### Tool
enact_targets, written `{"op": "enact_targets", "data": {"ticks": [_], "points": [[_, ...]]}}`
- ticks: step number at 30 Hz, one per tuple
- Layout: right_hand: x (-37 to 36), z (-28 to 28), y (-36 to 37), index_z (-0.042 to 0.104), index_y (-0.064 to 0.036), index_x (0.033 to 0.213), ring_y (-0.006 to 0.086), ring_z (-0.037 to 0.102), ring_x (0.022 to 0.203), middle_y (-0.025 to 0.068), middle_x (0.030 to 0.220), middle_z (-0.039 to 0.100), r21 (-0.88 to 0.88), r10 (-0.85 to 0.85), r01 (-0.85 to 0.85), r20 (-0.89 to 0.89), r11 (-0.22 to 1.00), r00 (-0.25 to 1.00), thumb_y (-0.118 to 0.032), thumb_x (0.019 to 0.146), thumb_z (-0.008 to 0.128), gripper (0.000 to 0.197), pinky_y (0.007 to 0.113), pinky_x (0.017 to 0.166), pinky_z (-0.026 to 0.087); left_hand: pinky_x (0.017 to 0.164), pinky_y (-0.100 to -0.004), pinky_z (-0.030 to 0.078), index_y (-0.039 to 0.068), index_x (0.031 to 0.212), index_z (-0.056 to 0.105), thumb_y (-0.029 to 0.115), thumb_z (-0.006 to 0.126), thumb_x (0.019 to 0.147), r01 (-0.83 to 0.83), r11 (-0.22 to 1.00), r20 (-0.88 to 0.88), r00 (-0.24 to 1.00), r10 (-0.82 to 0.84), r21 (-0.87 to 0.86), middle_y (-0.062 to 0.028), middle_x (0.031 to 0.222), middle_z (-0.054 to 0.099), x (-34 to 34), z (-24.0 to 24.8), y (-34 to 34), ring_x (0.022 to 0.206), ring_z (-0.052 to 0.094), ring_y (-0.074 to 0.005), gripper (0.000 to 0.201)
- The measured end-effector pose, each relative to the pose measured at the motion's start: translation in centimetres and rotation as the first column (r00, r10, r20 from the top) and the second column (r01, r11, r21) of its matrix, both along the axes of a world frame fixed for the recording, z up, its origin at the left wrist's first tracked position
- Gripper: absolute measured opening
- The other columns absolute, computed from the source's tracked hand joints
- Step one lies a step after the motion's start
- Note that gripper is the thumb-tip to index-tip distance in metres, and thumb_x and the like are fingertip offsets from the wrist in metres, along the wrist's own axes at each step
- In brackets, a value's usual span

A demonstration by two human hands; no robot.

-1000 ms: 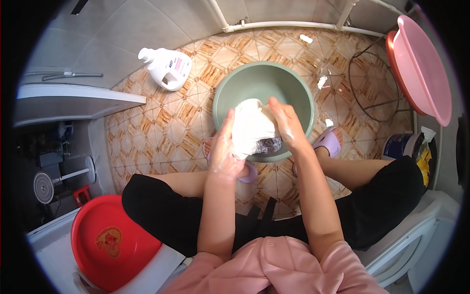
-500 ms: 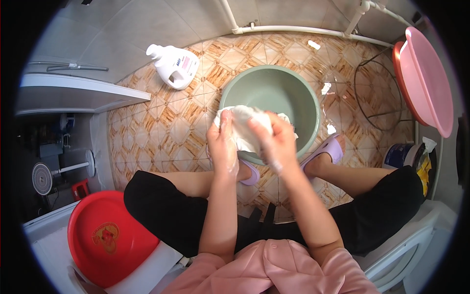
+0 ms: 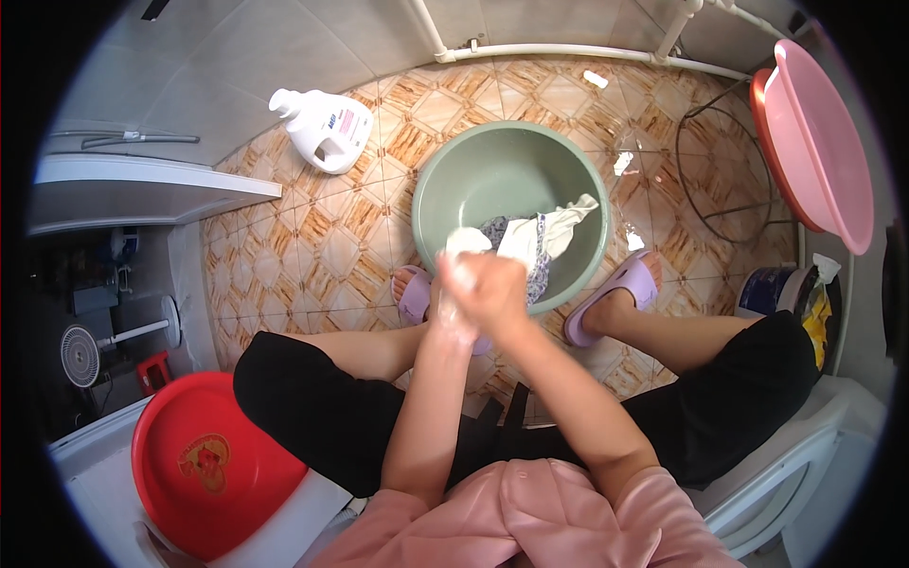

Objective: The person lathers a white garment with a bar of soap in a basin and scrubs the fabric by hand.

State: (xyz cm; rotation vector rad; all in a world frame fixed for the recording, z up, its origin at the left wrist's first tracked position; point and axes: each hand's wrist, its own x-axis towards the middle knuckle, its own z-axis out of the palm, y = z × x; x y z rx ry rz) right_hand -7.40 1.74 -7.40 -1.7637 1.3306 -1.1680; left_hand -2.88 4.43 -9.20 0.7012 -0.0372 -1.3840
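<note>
My left hand and my right hand are pressed together over the near left rim of a green basin. Both are closed, somewhat blurred, around a bunched white cloth that pokes out above the fingers. Suds whiten my left wrist and fingers. Inside the basin, beyond my hands, more wet white fabric lies crumpled with a dark floral-patterned piece. Whether it joins the part in my grip is hidden behind my right hand.
A white jug-shaped bottle stands on the tiled floor at the far left. Pink basin and wire stand are at the right. A red basin sits at the near left, below a small fan. My purple slippers flank the green basin.
My hands have come together and moved slightly nearer to me. The white cloth, spread between them before, is now mostly bunched in the grip. More fabric in the basin is now visible.
</note>
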Motion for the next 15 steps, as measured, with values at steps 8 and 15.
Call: {"op": "enact_targets", "data": {"ticks": [8,15], "points": [[1.0,2.0,1.8,0.059,-0.0086,0.055,0.0283,0.056,0.047,0.0118,0.052,0.056,-0.06,0.153,-0.158,-0.084,0.986,0.985,-0.034,0.083,0.056,0.038,0.038,0.048,0.046,0.055,-0.0222,0.043,0.01,0.089,0.053,0.03,0.044,0.093,0.107,0.993,0.05,0.993,-0.109,0.048,0.0021,0.074,0.051,3.3,-4.4,1.7,0.066,0.053,-0.0094,0.022],[0.5,1.9,1.7,0.056,-0.0073,0.053,0.0282,0.054,0.046,0.0128,0.051,0.053,-0.1,0.015,-0.028,-0.122,0.995,0.992,-0.035,0.08,0.06,0.039,0.036,0.046,0.044,0.045,-0.0219,0.038,0.009,0.091,0.055,0.03,0.044,0.094,0.002,0.946,-0.013,1.0,0.003,0.325,0.0027,0.07,0.051,1.3,1.6,-0.1,0.059,0.05,-0.0081,0.024]]}}
